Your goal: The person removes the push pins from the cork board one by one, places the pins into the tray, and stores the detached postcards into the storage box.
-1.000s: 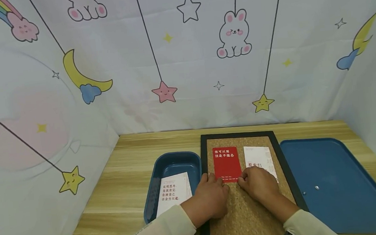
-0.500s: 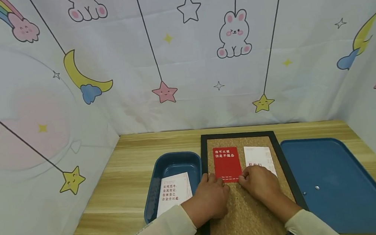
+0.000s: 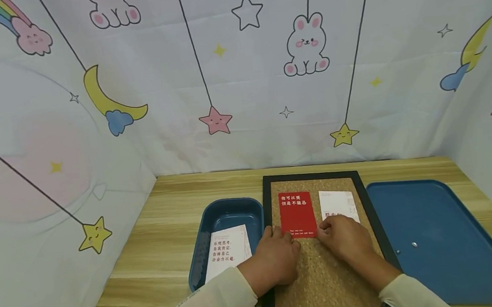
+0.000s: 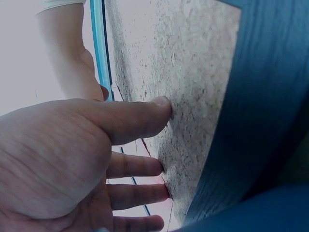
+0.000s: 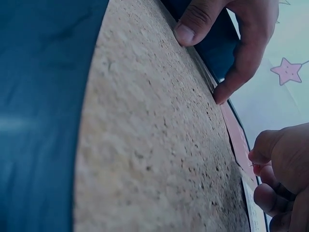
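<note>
Both hands rest on the cork board: left hand flat, fingers straight, touching the red card; right hand curled, pinching at its corner. A white card lies in the blue bin; a pin lies in the tray.

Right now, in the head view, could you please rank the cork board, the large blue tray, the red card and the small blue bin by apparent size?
1. large blue tray and cork board: too alike to rank
2. small blue bin
3. red card

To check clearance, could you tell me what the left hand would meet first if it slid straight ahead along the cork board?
Most likely the red card: the left hand has its fingertips on the cork board, at the card's near edge.
</note>
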Tool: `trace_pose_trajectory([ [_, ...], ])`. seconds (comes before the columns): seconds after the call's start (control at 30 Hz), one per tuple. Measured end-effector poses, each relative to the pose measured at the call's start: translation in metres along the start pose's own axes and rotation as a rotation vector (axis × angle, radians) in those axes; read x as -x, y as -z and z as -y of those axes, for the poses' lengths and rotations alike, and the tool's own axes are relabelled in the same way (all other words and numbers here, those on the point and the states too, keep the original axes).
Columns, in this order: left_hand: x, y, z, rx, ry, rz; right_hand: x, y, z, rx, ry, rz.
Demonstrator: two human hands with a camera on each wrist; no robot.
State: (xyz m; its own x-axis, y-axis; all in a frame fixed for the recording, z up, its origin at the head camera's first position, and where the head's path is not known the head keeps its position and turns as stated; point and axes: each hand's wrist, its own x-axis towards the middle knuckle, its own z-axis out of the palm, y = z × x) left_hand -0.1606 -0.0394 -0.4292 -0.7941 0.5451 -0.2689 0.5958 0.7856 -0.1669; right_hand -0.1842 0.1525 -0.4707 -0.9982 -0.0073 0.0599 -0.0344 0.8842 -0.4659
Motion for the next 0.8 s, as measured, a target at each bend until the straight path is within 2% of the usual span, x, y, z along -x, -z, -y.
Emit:
trace_pose_trajectory([
  [0.43, 0.002, 0.0, 0.001, 0.014, -0.004, -0.021, 0.004, 0.008, -0.015, 0.03, 0.006, -0.002],
  [0.8, 0.003, 0.002, 0.0, 0.021, 0.006, -0.009, 0.004, 0.015, -0.029, 0.048, 0.001, 0.002],
])
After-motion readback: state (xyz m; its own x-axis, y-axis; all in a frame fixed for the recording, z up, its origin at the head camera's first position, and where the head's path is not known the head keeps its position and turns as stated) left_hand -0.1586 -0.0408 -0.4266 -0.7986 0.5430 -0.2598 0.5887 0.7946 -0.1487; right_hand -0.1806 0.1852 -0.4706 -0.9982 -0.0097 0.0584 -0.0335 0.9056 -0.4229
